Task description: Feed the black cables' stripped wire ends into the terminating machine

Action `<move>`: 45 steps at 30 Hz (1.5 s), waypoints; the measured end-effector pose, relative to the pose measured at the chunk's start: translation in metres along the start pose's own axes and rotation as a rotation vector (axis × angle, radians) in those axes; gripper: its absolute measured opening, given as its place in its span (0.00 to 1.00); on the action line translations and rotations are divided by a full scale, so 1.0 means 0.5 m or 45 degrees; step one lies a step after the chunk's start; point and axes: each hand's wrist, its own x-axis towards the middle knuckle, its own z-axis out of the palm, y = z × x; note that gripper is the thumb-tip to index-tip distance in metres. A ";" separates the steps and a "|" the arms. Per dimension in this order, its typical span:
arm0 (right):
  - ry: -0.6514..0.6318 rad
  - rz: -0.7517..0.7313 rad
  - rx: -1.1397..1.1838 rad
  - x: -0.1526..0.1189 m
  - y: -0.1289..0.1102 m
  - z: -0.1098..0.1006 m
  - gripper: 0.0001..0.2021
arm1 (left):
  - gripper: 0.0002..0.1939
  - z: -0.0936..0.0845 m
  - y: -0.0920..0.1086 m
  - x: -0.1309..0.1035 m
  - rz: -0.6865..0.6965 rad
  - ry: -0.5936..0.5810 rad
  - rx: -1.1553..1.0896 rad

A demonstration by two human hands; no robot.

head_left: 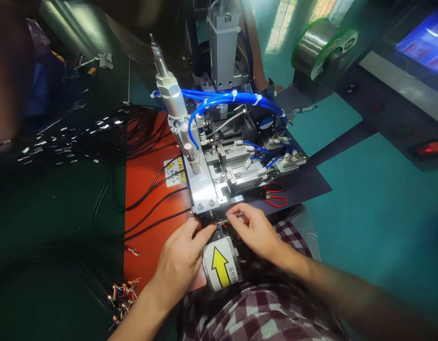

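Note:
Thin coloured wires (223, 221) fan out between my two hands at the front edge of a metal wire-processing machine (205, 187). My left hand (183, 248) is closed, its thumb and fingers pinching the cable end from which these wires come. From the other side, my right hand (255, 231) pinches at the wire tips with thumb and forefinger. Just below the wires sits a round motor-like housing (222, 265) with a yellow arrow label. The cable's jacket is mostly hidden by my left fingers.
Black cables (158, 208) run across the orange plate (142, 189) on the left. A bundle of stripped cable ends (124, 296) lies at lower left. Red-handled snips (276, 199) rest right of the machine; a solder spool (316, 45) and a lit screen (425, 47) stand farther back.

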 end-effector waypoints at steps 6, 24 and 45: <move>0.071 -0.089 0.030 -0.004 0.013 0.018 0.07 | 0.16 0.004 0.001 0.000 -0.040 -0.001 -0.024; 0.012 0.025 -0.200 0.002 -0.013 -0.004 0.08 | 0.16 0.004 0.001 -0.003 -0.030 0.002 0.031; -0.152 0.395 0.610 0.019 -0.008 0.027 0.15 | 0.17 0.001 0.002 0.002 -0.020 0.014 0.007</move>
